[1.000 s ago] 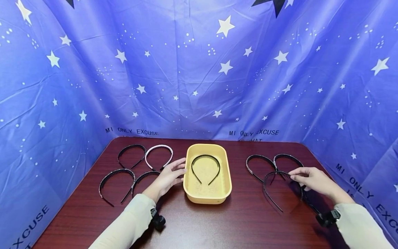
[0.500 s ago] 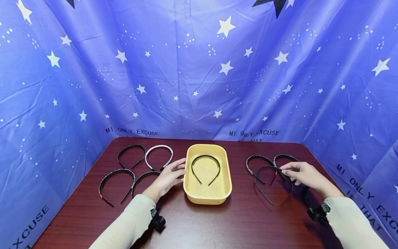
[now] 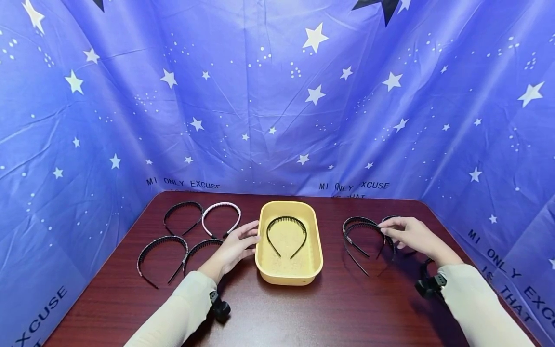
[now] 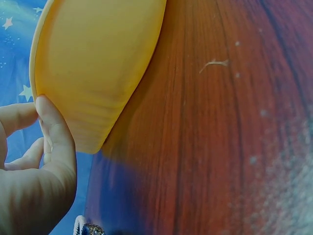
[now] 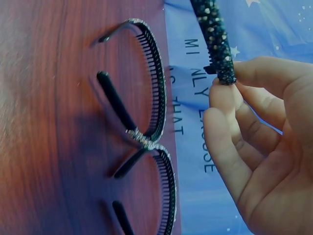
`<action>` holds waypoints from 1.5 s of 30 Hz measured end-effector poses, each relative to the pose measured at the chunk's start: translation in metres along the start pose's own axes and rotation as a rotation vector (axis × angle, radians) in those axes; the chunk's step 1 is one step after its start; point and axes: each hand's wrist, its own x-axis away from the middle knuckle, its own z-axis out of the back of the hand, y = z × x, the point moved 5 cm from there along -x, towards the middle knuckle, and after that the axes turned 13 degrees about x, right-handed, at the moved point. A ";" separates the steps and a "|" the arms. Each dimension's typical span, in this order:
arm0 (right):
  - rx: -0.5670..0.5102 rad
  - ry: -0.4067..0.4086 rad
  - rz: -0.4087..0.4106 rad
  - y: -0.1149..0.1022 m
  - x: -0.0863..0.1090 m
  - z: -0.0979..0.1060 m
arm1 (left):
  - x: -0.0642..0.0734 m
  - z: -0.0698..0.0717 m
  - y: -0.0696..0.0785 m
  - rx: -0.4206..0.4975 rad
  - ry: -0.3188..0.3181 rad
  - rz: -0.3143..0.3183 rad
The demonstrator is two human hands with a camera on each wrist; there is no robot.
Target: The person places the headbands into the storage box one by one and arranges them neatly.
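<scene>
My right hand pinches a dark headband with glittery specks between thumb and fingers, raised above the right side of the table. Below it lie other black toothed headbands, one touching another, both with sparkly trim; in the head view the held one overlaps them. Against the left wall of a yellow tray my left hand rests with extended fingers, fingertips touching it near the rim. Inside the tray lies a black toothed headband.
On the left of the dark wood table lie a pink-and-white headband and several black ones, including a front-left headband. Partly behind my right wrist is another dark headband. Blue star-printed cloth surrounds the table's back and sides.
My right hand has carried the pinched headband leftward and slightly away from me, over the headbands on the right. My left hand and the tray have stayed put.
</scene>
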 end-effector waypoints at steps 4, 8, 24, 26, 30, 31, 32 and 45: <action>-0.013 0.005 0.006 -0.006 -0.005 0.000 | 0.000 0.000 -0.001 -0.004 -0.005 -0.002; -0.016 0.016 0.015 -0.012 -0.010 0.002 | -0.001 0.001 -0.002 -0.004 -0.006 0.001; -0.095 -0.020 0.035 -0.043 -0.037 -0.008 | -0.001 0.001 0.000 0.001 -0.006 0.005; -0.095 -0.029 0.043 -0.048 -0.040 -0.010 | -0.001 0.000 0.000 0.002 -0.006 0.004; -0.080 -0.033 0.063 -0.056 -0.047 -0.015 | -0.001 0.000 0.000 0.000 -0.003 0.005; -0.078 -0.033 0.065 -0.057 -0.048 -0.016 | -0.001 0.000 0.000 0.000 -0.003 0.004; -0.080 -0.031 0.065 -0.059 -0.050 -0.018 | -0.001 0.000 0.000 -0.001 -0.003 0.004; -0.089 -0.044 0.072 -0.079 -0.074 -0.036 | -0.002 0.001 -0.001 0.005 0.001 0.002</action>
